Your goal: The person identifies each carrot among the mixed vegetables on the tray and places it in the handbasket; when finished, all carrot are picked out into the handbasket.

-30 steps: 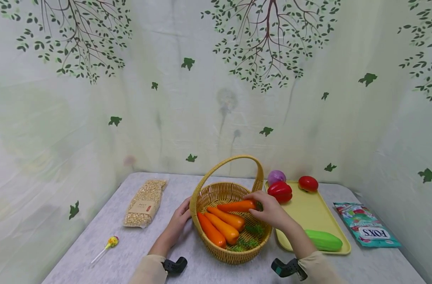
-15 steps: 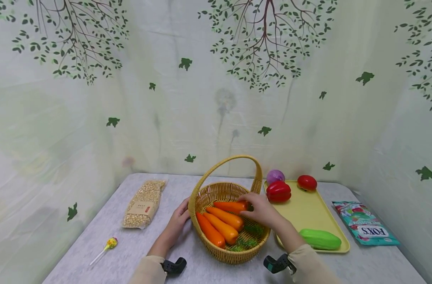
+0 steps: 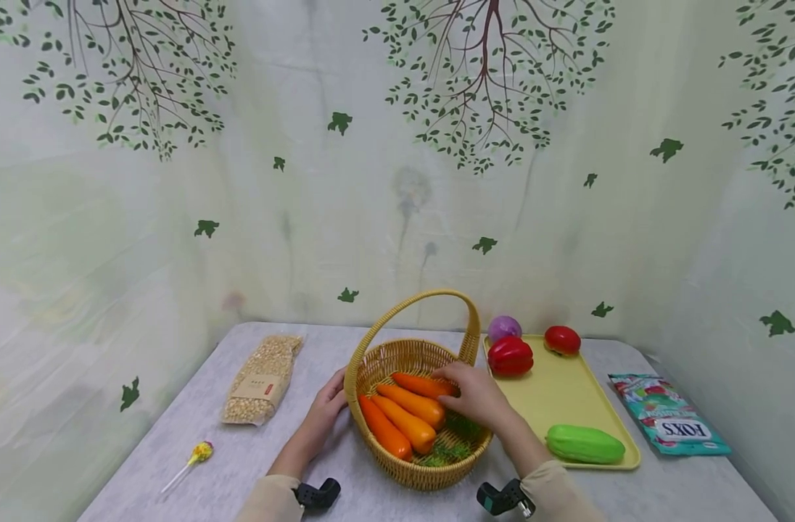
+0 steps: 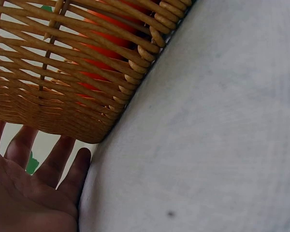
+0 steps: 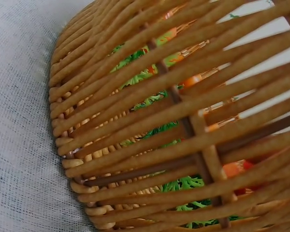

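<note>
A wicker basket [image 3: 423,475] with an arched handle stands mid-table. Inside lie several orange carrots [image 3: 404,424] with green leafy tops [image 3: 452,451]. My right hand [image 3: 479,395] reaches over the basket's right rim, fingers and thumb about the leafy end of the rearmost carrot [image 3: 420,384]. Along the basket's left outer wall rests my left hand [image 3: 322,413]. The left wrist view shows that hand's fingers [image 4: 48,162] fairly straight against the wicker. Only the basket's weave [image 5: 135,121], with green and orange behind it, fills the right wrist view; the right hand is hidden there.
On a yellow tray [image 3: 541,391] at right sit a red bell pepper [image 3: 511,356], a red tomato-like piece [image 3: 562,341] and a green gourd-like vegetable [image 3: 585,444]. A purple onion [image 3: 504,328], FOX'S bag [image 3: 669,415], bag of grains [image 3: 263,380] and lollipop [image 3: 200,452] lie around.
My right hand has moved left and slightly down with the rearmost carrot, which now lies closer beside the other carrots. My left hand stays at the basket's side.
</note>
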A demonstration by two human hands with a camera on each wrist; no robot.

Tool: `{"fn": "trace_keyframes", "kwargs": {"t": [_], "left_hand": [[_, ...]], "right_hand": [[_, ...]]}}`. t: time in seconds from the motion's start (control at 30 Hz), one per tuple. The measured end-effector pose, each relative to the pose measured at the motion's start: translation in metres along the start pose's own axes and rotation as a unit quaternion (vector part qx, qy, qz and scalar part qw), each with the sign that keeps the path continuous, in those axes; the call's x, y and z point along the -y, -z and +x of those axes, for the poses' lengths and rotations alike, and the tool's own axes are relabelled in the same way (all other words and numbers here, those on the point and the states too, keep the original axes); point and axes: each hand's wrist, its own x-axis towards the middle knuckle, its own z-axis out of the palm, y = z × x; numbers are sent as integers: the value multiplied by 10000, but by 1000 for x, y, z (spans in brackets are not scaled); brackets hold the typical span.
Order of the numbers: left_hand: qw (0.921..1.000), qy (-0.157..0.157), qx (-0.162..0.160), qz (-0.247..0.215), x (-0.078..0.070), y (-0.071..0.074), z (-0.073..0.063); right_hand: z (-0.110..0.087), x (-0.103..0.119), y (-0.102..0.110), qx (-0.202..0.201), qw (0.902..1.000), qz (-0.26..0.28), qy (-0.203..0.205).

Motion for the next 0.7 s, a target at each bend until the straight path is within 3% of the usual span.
{"fn": "trace_keyframes", "kwargs": {"t": [0.17,0.4,0.5,0.63,0.7], "left_hand": [[10000,2,-14,80,0,4,-5],[9999,-148,28,63,-3,3,-3],[9998,-149,19,103,-5,3,2],[9998,-37,1,172,-7,4,3],[9999,3,8,143,-8,4,3]], "right_hand": [[-1,3,-2,-302,9985,445,-36],[-5,2,2,-1213,9874,1016,-81],[-6,-1,3,-1732,9722,1548,-302],[-13,-5,6,-2356,9415,2300,-711],[-18,-6,11,-2515,9374,2240,-882]]}}
